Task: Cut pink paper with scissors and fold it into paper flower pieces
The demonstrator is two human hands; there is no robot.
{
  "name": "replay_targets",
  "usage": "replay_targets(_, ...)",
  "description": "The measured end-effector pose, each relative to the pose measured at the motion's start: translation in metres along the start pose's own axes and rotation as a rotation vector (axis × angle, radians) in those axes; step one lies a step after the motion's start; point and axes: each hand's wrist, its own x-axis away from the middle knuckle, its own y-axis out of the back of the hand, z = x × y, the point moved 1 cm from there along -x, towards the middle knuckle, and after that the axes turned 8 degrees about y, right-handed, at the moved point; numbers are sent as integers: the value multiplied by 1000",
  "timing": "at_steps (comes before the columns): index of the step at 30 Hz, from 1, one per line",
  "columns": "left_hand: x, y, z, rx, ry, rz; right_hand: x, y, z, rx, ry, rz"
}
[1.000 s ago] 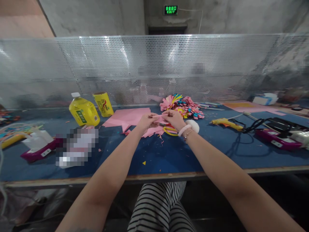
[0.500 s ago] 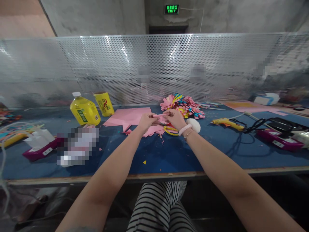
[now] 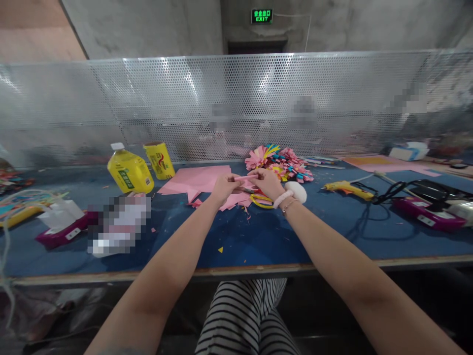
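Between my hands a narrow strip of pink paper (image 3: 245,178) is stretched level above the table. My left hand (image 3: 226,188) pinches its left end, and my right hand (image 3: 269,182), with a fluffy band at the wrist, pinches the right end. Yellow-handled scissors (image 3: 263,201) lie just below my right hand, partly hidden by it. Under and left of my hands are pink paper sheets (image 3: 195,178) and smaller cut pieces. Behind my right hand sits a heap of fringed paper flowers (image 3: 277,160) in pink, yellow and blue.
A yellow bottle (image 3: 130,170) and a yellow can (image 3: 158,160) stand at the left. Purple power strips (image 3: 61,235) lie on both sides. A yellow glue gun (image 3: 349,190) with cables rests at the right. A perforated metal screen (image 3: 185,108) closes the back edge.
Both hands keep their pinch on the pink strip in almost the same place. The view has shifted very slightly; nothing else has visibly moved.
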Motion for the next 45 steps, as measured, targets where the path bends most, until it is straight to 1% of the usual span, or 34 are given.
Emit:
replay_targets(3, -2, 2, 2, 17, -3, 10, 0, -1, 2, -56, -13, 10)
replay_targets(6, -2, 2, 2, 15, -2, 21, 1, -3, 4, -61, -40, 27)
replay_targets(11, -1, 2, 1, 47, 14, 24, 1, -4, 6, -117, -62, 14)
replay_targets(16, 1, 0, 0, 84, 49, 29, 1, -2, 4, -52, -49, 38)
replay_targets(19, 2, -1, -1, 51, 57, 29, 2, -2, 5, 0, -36, 37)
replay_targets(24, 7, -6, -5, -28, -4, 17, 2, -3, 8, 42, -14, 31)
replay_targets(28, 8, -10, -5, -80, -47, 47, 3, -3, 10, 64, 15, 42)
replay_targets(30, 7, -10, -4, -107, -88, 44, 3, -3, 11, 79, 19, 31)
replay_targets(33, 4, -7, -3, -193, -179, 10, 2, -1, 10, 45, -32, 16)
replay_targets(36, 2, -3, -6, -245, -235, -17, 0, 2, 6, -81, -134, -9)
replay_targets(39, 1, 0, -7, -277, -192, -2, -2, 7, 2, -186, -226, -65)
replay_targets(42, 0, 1, -7, -299, -161, 12, -3, 10, -1, -286, -304, -78)
replay_targets(45, -4, 3, -4, -250, -142, 70, -5, 13, -5, -326, -313, -77)
